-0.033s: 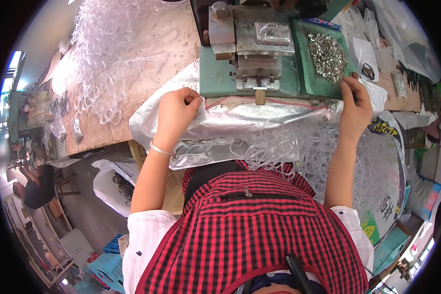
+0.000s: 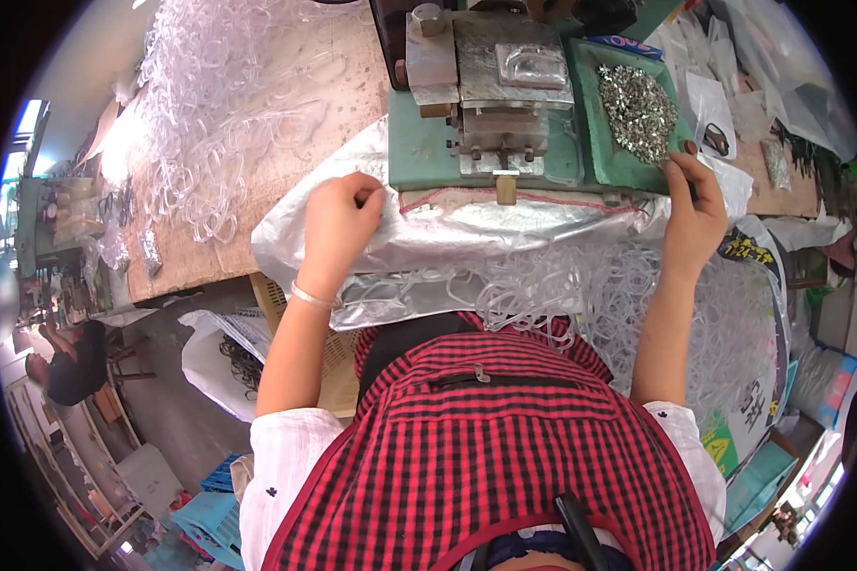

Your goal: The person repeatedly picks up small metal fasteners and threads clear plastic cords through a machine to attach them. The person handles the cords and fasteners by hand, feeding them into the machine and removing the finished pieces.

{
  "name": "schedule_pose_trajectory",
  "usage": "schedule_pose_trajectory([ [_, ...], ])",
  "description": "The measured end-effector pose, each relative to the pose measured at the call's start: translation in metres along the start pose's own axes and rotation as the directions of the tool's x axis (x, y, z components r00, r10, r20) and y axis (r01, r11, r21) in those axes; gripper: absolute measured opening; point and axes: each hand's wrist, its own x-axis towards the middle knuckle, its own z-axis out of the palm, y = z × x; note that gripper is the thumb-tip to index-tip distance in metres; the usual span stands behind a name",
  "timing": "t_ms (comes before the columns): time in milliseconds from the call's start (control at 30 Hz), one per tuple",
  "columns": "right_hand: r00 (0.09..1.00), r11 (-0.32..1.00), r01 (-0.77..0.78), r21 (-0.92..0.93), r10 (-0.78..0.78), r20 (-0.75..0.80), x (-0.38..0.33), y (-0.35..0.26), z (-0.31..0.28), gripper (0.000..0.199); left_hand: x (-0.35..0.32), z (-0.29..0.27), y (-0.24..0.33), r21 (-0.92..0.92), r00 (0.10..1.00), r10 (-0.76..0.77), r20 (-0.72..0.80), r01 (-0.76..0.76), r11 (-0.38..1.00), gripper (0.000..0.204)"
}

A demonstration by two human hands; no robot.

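Small shiny silver metal pieces (image 2: 638, 112) lie heaped in a shallow green rectangular tray (image 2: 628, 174), just to the right of a grey metal machine (image 2: 505, 81) with a green base. Near the tray's closest corner, to the right of the machine, the right hand (image 2: 693, 214) bends its fingers, thumb and forefinger tips close together; whether they pinch a piece, I cannot tell. Left of the machine's front edge, the left hand (image 2: 341, 219) curls loosely over a silvery sheet (image 2: 448, 228); I cannot tell whether it holds anything. Farther left of the machine, clear plastic loops (image 2: 190, 124) pile on a brown wooden table (image 2: 352, 95). More translucent looped strips (image 2: 619, 295) heap below the machine, toward the person.
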Motion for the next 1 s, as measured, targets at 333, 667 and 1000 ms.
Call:
schedule_pose_trajectory([
  [333, 0.962, 0.969, 0.098, 0.227, -0.150, 0.227, 0.009, -0.078, 0.039, 0.014, -0.010, -0.064, 0.038, -0.587, 0.932, -0.014, -0.363, -0.217, 0.780, 0.009],
  [667, 0.962, 0.960, 0.168, 0.225, -0.210, 0.173, 0.031, -0.117, 0.107, 0.019, 0.007, -0.106, 0.176, -0.513, 0.675, 0.330, -0.660, -0.726, 0.458, 0.015],
  [1000, 0.965, 0.928, 0.201, 0.314, -0.243, 0.100, 0.024, -0.116, 0.115, 0.060, 0.048, -0.087, 0.175, -0.471, 0.617, 0.339, -0.711, -0.775, 0.422, 0.015],
])
